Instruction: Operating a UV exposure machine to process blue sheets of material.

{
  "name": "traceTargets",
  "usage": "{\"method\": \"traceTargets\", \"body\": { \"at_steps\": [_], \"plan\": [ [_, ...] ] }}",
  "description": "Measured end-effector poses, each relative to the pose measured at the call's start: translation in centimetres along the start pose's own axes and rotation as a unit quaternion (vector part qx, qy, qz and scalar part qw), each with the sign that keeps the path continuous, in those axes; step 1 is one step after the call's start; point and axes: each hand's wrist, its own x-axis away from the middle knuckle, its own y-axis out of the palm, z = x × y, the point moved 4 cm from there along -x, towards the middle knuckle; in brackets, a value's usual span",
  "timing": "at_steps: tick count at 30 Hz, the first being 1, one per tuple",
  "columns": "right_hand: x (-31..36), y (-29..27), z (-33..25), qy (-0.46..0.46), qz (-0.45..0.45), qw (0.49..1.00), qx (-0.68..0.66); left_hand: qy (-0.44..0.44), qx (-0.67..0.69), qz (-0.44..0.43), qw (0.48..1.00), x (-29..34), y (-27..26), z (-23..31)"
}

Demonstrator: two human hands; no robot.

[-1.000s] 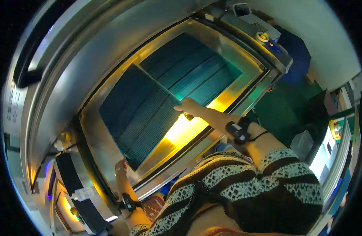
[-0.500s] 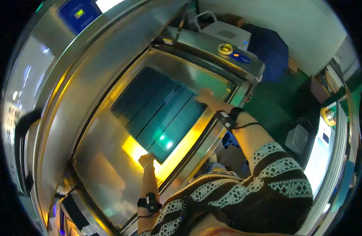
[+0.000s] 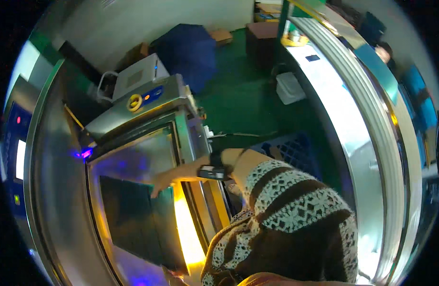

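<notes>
The right hand (image 3: pixel 163 182) reaches out flat, fingers extended and open, its fingertips resting on the upper right corner of a dark ribbed panel (image 3: pixel 133 219) that lies inside the sunken bed of a stainless steel machine (image 3: pixel 62 157). It grips nothing; the palm faces down onto the panel. A dark band (image 3: pixel 211 170) sits on that wrist, and the sleeve (image 3: pixel 286 209) behind it is a brown and white patterned knit.

The dark panel fills the middle of the machine's bed, its right edge running along a bright yellow strip of light (image 3: pixel 185 233) by the bed's right rim. Only a sliver of the left hand (image 3: pixel 174 277) shows at the lower edge of the bed, near the panel's bottom corner, and whether it is open or closed cannot be told.

At the far end of the machine, a control housing (image 3: pixel 138 107) carries a round yellow button (image 3: pixel 134 102) and a blue plate (image 3: pixel 152 94). Behind it stands a white box (image 3: pixel 136 78). A blue crate (image 3: pixel 291 150) sits on the green floor (image 3: pixel 238 95) just beyond the right forearm.
</notes>
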Motion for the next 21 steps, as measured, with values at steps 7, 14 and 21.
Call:
{"method": "traceTargets", "body": {
  "at_steps": [7,14,21],
  "plan": [
    [14.4,5.0,4.9,-0.014,0.128,0.942,-0.311,0.090,0.126,0.051,0.987,-1.3,-0.8,2.8],
    [23.9,6.5,14.1,0.066,0.315,0.607,-0.727,0.080,0.331,-0.239,0.909,-0.7,10.3,15.4],
    [35.4,8.6,15.9,-0.031,0.566,0.475,-0.673,0.227,0.414,-0.512,0.718,6.9,17.4,29.4]
  ]
}}
